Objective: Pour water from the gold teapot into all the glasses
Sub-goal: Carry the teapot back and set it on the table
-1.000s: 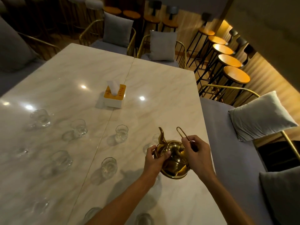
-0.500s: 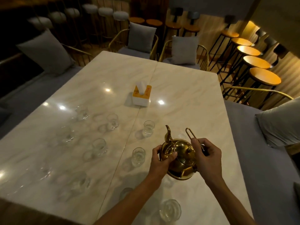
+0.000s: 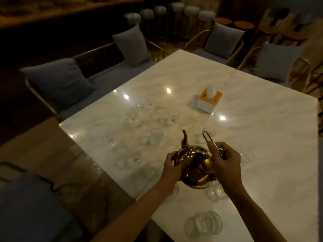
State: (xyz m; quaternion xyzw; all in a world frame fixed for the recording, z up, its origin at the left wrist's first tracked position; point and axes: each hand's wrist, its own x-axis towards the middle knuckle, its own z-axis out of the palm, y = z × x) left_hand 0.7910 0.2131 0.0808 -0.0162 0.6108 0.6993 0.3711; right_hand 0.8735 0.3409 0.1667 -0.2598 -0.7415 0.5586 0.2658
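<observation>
**Gold teapot held in both hands above the marble table**

Grey cushions (image 3: pixel 57 82) sit on the bench at the upper left of the frame. Right of them, the marble table (image 3: pixel 262 137) fills the centre and right. Clear glasses (image 3: pixel 156 138) stand scattered across its left and centre portion; motion blur prevents an exact count. One further glass (image 3: pixel 208 223) stands at the lower centre, near the table's front edge.

At centre frame, the left hand (image 3: pixel 172 167) wraps its fingers round the left side of the gold teapot (image 3: pixel 195 165). The teapot is held above the table, spout pointing toward the top of the frame. The right hand (image 3: pixel 225 161) pinches the teapot's thin wire handle (image 3: pixel 208 140), which stands upright.

A yellow-and-white tissue box (image 3: pixel 208 102) stands on the table at upper right of centre, well apart from the teapot.
</observation>
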